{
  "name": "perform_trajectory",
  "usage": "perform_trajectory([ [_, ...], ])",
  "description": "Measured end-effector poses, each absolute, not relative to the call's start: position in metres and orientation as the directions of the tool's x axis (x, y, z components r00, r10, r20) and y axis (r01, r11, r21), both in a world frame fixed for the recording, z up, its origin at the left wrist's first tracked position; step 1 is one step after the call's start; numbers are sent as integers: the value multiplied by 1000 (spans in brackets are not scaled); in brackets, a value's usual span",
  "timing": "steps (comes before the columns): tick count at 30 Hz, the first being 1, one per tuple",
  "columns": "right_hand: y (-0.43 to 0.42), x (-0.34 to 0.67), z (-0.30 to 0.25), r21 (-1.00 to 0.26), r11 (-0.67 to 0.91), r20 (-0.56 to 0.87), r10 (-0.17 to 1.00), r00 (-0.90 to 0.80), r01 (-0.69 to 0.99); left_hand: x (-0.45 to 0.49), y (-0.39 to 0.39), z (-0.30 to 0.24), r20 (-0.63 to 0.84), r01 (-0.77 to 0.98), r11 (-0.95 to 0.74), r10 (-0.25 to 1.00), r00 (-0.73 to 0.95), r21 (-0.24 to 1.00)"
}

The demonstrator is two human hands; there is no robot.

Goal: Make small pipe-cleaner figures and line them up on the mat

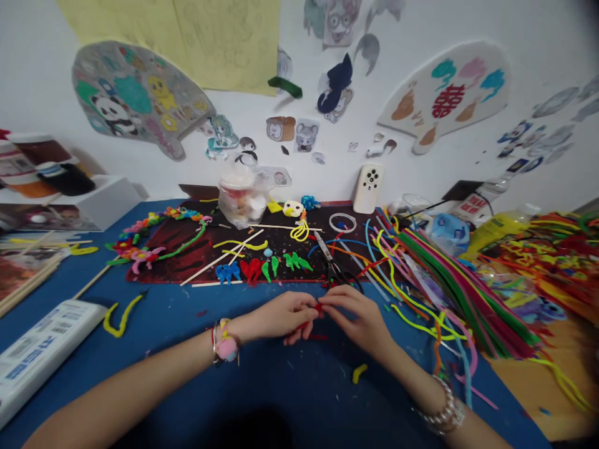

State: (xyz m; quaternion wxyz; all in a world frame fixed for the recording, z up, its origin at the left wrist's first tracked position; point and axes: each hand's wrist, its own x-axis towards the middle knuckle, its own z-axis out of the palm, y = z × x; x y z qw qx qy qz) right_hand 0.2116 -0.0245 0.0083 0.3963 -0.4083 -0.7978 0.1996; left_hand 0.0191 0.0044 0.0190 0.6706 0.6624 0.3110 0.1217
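Over the blue table (276,380), my left hand (290,313) pinches a small red pipe cleaner piece (319,307), and the fingertips of my right hand (350,313) close on its other side. My fingers hide most of that piece. Just beyond my hands lie bent pipe cleaner shapes: blue (228,272), red (251,270) and green (271,268) ones in a row. A pair of scissors (327,255) with dark handles rests behind my right hand. A short yellow pipe cleaner scrap (359,373) lies nearer to me.
Many long pipe cleaners (468,293) spread across the right side. At the left are a white box (42,355) and a colourful flower garland (154,252). A plastic-wrapped tub (243,196) and a white phone (368,189) stand by the wall. Wooden sticks (224,255) lie on the dark mat.
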Motion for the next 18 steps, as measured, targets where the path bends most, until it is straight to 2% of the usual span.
perform_trajectory([
  [2,-23,214,11,-805,449,351,887,-298,388,20,3,20,-247,255,68,579,777,964],
  [4,-20,216,11,-913,304,230,934,-274,271,20,2,21,-241,265,45,580,778,963],
  [7,-18,217,7,-984,101,81,987,-142,143,21,1,22,-253,287,33,572,780,957],
  [10,-19,216,3,-992,48,49,999,5,121,22,1,21,-290,297,80,557,779,952],
  [13,-25,213,5,-932,213,238,970,50,294,24,0,15,-327,279,173,573,752,945],
  [16,-32,210,6,-699,496,564,825,-29,516,27,-2,9,-374,213,332,564,736,919],
  [18,-33,209,4,-532,620,700,705,-112,577,29,-4,7,-396,154,438,541,742,886],
])
